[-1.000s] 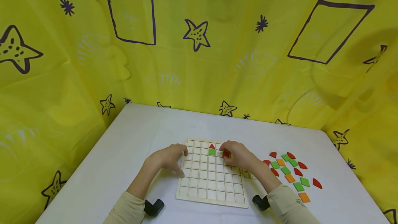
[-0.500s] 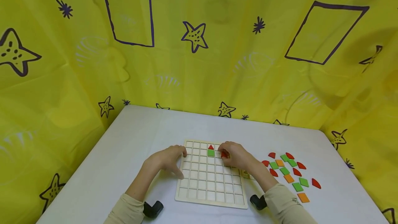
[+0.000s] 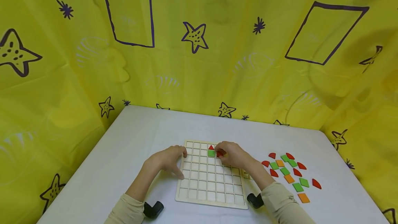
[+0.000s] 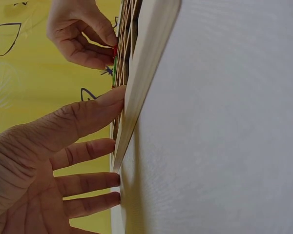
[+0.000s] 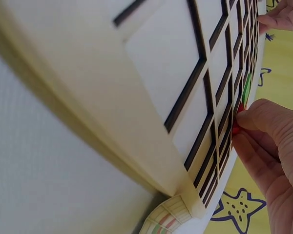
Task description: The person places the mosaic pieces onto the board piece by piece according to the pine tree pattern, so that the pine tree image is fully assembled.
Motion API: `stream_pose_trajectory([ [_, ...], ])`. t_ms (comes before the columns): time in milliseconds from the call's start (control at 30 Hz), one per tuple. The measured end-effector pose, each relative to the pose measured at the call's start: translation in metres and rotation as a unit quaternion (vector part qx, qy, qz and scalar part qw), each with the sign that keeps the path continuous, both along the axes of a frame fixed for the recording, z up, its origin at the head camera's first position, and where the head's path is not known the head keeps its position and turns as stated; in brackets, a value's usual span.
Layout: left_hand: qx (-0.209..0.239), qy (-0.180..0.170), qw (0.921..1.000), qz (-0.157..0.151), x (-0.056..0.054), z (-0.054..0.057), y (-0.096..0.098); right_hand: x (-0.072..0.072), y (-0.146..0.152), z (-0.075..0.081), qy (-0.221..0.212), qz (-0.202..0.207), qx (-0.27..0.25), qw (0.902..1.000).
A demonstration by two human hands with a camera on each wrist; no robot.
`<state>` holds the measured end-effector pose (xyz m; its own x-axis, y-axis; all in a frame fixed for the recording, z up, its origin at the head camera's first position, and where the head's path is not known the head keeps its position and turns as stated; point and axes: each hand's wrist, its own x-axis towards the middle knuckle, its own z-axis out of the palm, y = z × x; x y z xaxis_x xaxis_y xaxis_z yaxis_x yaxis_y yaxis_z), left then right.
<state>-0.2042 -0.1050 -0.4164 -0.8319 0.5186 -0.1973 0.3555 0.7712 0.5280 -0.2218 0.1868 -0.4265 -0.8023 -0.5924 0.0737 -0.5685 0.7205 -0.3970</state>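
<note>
- Red piece [image 3: 219,154], shape mostly hid by fingers, was at the grid board's [image 3: 211,202] cell just R of the green square [image 3: 211,153], 2nd row from far edge.
- R grip [image 3: 234,155] was drawn to a pinch, thumb + fingertips on that piece; L grip [image 3: 167,157] was spread, holding nothing, at the board's L edge.
- Step looked like seating the piece. Best way, prob.: line it up w/ cell walls, lower flat, press lightly, w/o nudging the green square; L thumb could've steadied the board vs. sliding.
- L wrist view showed thumb tip against the board's side; head view left contact unclear.
- R wrist view had the piece low at the grid; couldn't tell if fully in. Also showed red + green marks on a card [image 5: 168,218] by the board's corner, mostly hid by R forearm [image 3: 260,175] in head view.
- Only head view gave loose pcs. [image 3: 297,186] on table [image 3: 149,123].
</note>
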Motion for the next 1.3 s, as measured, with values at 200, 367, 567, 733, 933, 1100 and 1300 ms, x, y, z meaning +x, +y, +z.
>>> stream_pose_trajectory([
  [200,-0.003,-0.005,1.0,0.006,0.001,0.002,0.001,0.003,-0.002,0.003,-0.012,0.005,-0.01,0.9999],
  [367,-0.005,-0.005,0.9999,0.01,0.003,0.002,0.001,0.007,-0.001,0.002,-0.012,-0.008,-0.015,0.9998],
  [567,-0.002,-0.001,1.0,0.008,0.002,0.002,0.001,0.019,0.006,0.005,-0.007,-0.035,-0.022,0.9991],
  [733,-0.004,0.001,1.0,0.007,0.002,0.002,0.001,0.029,0.021,0.005,0.0,-0.052,-0.036,0.998],
  [933,-0.008,-0.001,0.9999,0.011,0.002,0.001,0.001,0.041,0.041,0.004,0.019,-0.057,-0.04,0.9974],
  [1100,-0.009,-0.002,0.9999,0.011,0.002,0.001,0.001,0.048,0.059,0.004,0.031,-0.067,-0.051,0.996],
  [1300,-0.009,-0.006,0.9999,0.014,0.002,0.002,0.002,0.054,0.082,0.002,0.072,-0.077,-0.069,0.992],
])
